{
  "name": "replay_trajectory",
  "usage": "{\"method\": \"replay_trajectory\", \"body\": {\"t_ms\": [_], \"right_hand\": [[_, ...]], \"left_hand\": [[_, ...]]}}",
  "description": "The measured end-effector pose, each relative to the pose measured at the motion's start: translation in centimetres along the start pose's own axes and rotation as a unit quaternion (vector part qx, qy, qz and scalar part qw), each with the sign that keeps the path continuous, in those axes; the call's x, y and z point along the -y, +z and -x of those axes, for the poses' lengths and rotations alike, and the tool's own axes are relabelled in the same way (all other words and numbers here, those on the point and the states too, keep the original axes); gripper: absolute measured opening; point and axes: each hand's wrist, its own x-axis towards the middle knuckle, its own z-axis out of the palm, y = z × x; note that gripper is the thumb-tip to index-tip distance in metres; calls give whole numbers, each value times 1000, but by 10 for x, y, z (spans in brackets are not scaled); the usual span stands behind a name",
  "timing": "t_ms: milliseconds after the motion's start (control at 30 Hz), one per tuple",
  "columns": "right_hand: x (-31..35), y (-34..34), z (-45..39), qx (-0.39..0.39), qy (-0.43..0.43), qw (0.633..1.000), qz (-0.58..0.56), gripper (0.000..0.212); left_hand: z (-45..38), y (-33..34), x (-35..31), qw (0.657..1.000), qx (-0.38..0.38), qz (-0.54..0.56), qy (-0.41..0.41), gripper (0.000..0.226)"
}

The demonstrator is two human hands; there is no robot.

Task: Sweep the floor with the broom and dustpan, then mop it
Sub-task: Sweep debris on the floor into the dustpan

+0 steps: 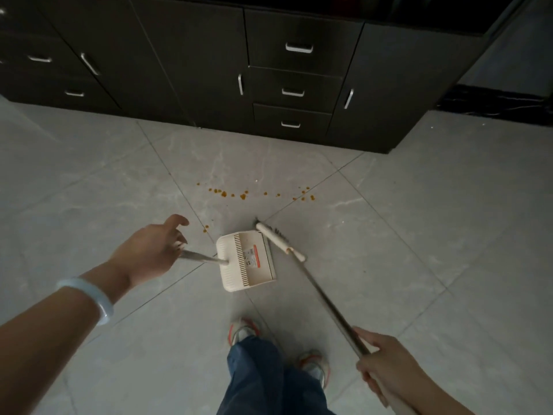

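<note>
Left hand grip pinches dustpan handle, index finger loose; right hand grip clamps broom pole.

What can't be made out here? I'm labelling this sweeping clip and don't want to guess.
Head view only:
- Left hand: its own back hides the grip on the dustpan handle.
- Broom bristles: mostly behind its head.
- Dustpan label: too small to read.
- Right hand: forearm cut off by the frame edge.

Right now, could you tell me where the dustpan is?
The dustpan sits on the floor at centre frame, just left of the broom head, with orange crumbs beyond it.
</note>
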Motion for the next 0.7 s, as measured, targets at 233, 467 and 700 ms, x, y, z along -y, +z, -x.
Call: {"method": "replay_trajectory", "body": {"t_ms": [233, 467, 700], "right_hand": [[17, -106, -62, -124, -22, 992, 22, 52], [27, -160, -146, -130, 25, 985, 110, 17], [-10, -149, -69, 20, 6, 999, 41, 30]], "left_hand": [[-67, 31, -96, 1000, 13, 17, 14, 48], [-121, 51, -191, 1000, 9, -13, -24, 53], [-125, 43, -192, 999, 10, -11, -48, 46]]}}
